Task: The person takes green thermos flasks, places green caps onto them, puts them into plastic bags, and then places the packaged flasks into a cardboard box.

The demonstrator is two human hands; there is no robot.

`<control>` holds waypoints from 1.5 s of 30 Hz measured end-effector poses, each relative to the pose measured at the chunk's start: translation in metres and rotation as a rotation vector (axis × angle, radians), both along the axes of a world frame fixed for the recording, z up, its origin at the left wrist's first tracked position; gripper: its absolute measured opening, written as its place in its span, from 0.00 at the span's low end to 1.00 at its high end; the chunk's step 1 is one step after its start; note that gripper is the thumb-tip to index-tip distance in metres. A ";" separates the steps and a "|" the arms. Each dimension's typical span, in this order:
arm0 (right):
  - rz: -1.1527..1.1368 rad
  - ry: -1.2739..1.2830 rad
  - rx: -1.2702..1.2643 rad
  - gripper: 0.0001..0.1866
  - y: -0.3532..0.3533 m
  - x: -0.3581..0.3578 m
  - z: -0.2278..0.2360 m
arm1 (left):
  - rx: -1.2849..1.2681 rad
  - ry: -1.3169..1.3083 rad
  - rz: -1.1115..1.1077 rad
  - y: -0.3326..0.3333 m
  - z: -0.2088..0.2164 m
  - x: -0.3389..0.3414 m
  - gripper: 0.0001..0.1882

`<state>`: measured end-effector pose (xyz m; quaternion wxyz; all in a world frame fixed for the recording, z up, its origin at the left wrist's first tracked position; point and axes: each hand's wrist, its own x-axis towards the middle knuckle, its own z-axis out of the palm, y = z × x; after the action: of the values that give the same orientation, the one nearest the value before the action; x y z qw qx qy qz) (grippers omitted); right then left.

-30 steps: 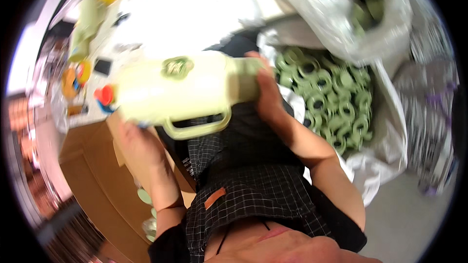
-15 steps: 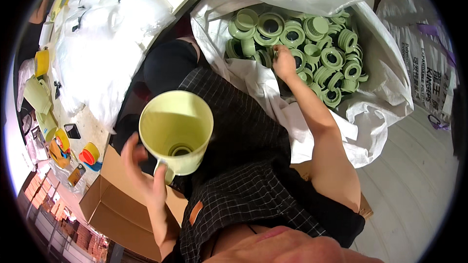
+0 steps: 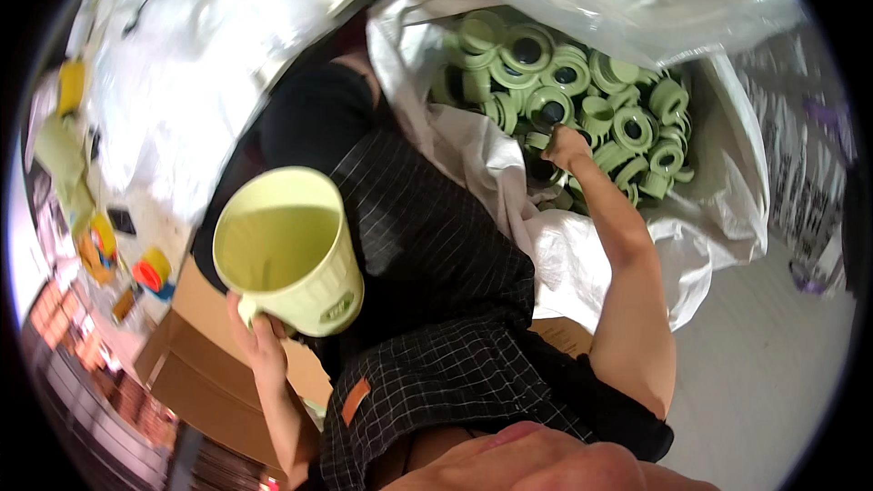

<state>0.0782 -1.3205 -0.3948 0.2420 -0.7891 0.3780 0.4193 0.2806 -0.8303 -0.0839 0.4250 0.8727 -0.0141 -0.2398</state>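
Note:
My left hand (image 3: pixel 261 335) is closed round the handle of a large pale green jug (image 3: pixel 341 259), which is tilted so that its open mouth faces up and toward the left. A dark green oval mark shows on its side. Over on the right, my right hand (image 3: pixel 568 147) reaches into a white woven sack (image 3: pixel 482 150). Several green round lids (image 3: pixel 634 127) with dark centres are heaped inside it. The right fingers are bent against a green lid (image 3: pixel 537 141); the fingertips are partly hidden.
Clear plastic sheeting (image 3: pixel 618 0) hangs over the sack's far side. At the left, a table (image 3: pixel 177 218) bears plastic bags (image 3: pixel 182 100), tape rolls (image 3: pixel 151 269) and a dark phone (image 3: pixel 121 221). Below it stands an open cardboard box (image 3: pixel 195 382). A printed bag (image 3: pixel 791 155) stands at the far right.
My left hand has closed on the jug's handle, and the jug has shifted left and tipped, showing its side mark. My right hand has moved nearer and rightward among the lids.

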 end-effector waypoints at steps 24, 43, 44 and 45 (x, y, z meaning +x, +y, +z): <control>0.688 -1.480 0.563 0.32 0.215 0.149 0.311 | -0.370 -0.205 -0.198 0.017 -0.019 -0.024 0.21; 0.466 -1.068 0.487 0.27 0.229 0.185 0.325 | -0.109 -0.345 -0.188 -0.013 -0.004 -0.067 0.29; 0.440 -1.087 0.553 0.28 0.226 0.186 0.320 | -0.164 -0.341 -0.189 -0.008 -0.006 -0.063 0.29; 0.413 -1.104 0.618 0.28 0.221 0.187 0.318 | -0.209 -0.343 -0.205 -0.003 -0.008 -0.058 0.27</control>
<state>0.2652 -1.0998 -0.0771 0.5299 -0.8386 -0.0979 0.0802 0.2227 -0.8337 -0.0922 0.4781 0.8458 -0.1996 -0.1272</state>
